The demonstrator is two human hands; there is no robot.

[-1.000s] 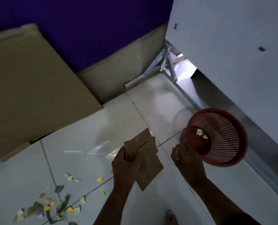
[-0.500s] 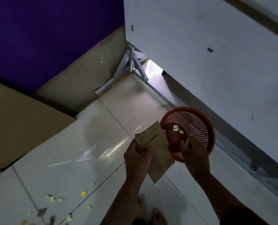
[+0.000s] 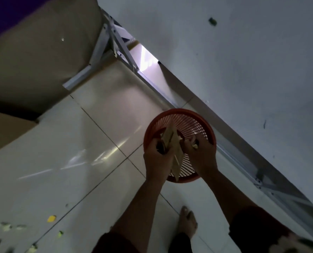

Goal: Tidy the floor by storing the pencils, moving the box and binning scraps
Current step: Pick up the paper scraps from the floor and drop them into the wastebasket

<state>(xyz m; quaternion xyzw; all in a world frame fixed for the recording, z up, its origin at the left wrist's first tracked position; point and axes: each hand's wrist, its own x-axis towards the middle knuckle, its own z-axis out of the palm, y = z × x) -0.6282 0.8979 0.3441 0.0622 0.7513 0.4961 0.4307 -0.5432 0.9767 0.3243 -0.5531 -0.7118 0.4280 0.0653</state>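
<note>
Head view: loose scraps (image 3: 51, 218) are left on the floor (image 3: 60, 152) at seven o'clock, while cardboard pieces (image 3: 172, 143) clenched in the left hand (image 3: 158, 157) and bits pinched in the right hand (image 3: 201, 152) are best released low inside the red basket (image 3: 194, 123) at twelve o'clock.

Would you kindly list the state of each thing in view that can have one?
Left hand: grips the cardboard pieces.
Cardboard pieces: tilted over the basket, not released.
Right hand: holds small scraps over the basket.
Red basket: upright on the floor.
Paper scraps: scattered on the floor tiles.
</note>
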